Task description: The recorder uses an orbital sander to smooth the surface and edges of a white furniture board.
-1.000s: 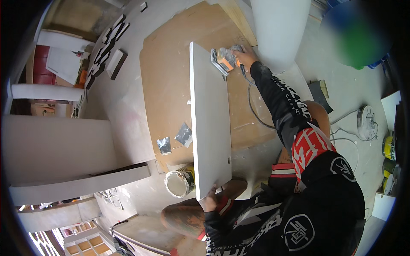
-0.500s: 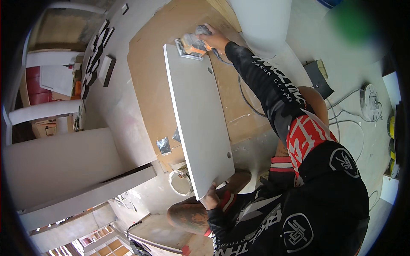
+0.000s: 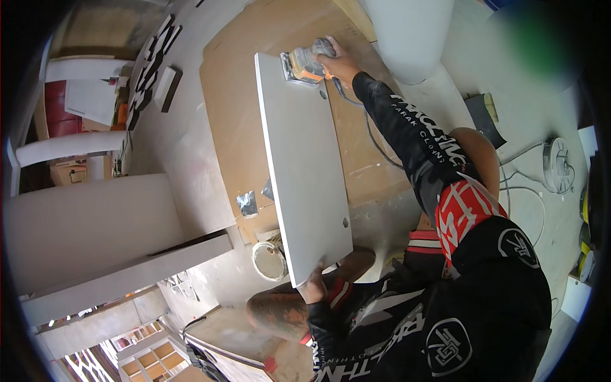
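Note:
A long white panel [image 3: 305, 172], like a cabinet door, slants across the middle, with two small round holes along its right edge. On its far end sits a dusty orange and grey power sander [image 3: 304, 66], its flat pad against the panel's face. My right hand [image 3: 342, 62] is wrapped round the sander's grey top, and its cable [image 3: 375, 137] trails back under my forearm. At the near end, my left hand [image 3: 312, 286] grips the panel's lower edge; some of its fingers are hidden beneath.
Brown cardboard [image 3: 232, 114] lies under the panel. A white round tub [image 3: 269, 260] stands by my left knee. A large white cylinder [image 3: 410, 38] rises beyond my right hand. Black-edged white blocks [image 3: 167, 89] lie at far left. A round cable reel [image 3: 559, 165] sits at right.
The whole view has shifted slightly. The sander, in my right hand, has moved a little to the right over the panel's far end. My left hand keeps its hold on the near end.

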A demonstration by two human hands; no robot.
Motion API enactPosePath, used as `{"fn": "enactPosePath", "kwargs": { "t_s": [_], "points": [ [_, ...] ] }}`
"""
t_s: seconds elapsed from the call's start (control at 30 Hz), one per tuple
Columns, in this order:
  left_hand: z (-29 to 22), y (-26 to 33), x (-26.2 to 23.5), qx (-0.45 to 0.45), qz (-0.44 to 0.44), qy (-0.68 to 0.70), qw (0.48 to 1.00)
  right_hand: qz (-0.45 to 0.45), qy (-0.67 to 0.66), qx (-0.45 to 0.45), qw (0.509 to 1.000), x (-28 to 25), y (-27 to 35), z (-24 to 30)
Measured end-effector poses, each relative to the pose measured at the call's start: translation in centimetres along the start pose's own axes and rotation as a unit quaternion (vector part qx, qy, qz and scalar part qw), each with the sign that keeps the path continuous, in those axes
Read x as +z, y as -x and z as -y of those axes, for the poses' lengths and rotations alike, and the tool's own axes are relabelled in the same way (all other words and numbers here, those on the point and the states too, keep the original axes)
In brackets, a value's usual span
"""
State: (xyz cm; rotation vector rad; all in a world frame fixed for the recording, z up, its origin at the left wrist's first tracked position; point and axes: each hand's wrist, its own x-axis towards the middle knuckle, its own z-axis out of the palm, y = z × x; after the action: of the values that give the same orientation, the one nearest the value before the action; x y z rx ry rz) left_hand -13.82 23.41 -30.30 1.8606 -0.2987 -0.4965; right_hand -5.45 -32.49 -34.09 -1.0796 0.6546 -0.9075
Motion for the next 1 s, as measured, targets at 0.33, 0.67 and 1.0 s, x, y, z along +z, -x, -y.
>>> {"fn": "enactPosePath", "kwargs": {
  "t_s": [0.33,0.67,1.0],
  "points": [
    [-0.9,-0.5,0.9,-0.018,-0.016,0.113,0.993,0.150,0.004,-0.034,0.988,5.9,11.3,1.9],
    [-0.4,-0.9,0.7,-0.095,-0.007,0.226,0.970,0.222,0.091,-0.161,0.957,6.5,26.2,1.3],
    [0.0,-1.3,0.8,-0.172,0.011,0.399,0.901,0.166,0.081,-0.044,0.982,0.6,33.6,5.6]
  ]
}}
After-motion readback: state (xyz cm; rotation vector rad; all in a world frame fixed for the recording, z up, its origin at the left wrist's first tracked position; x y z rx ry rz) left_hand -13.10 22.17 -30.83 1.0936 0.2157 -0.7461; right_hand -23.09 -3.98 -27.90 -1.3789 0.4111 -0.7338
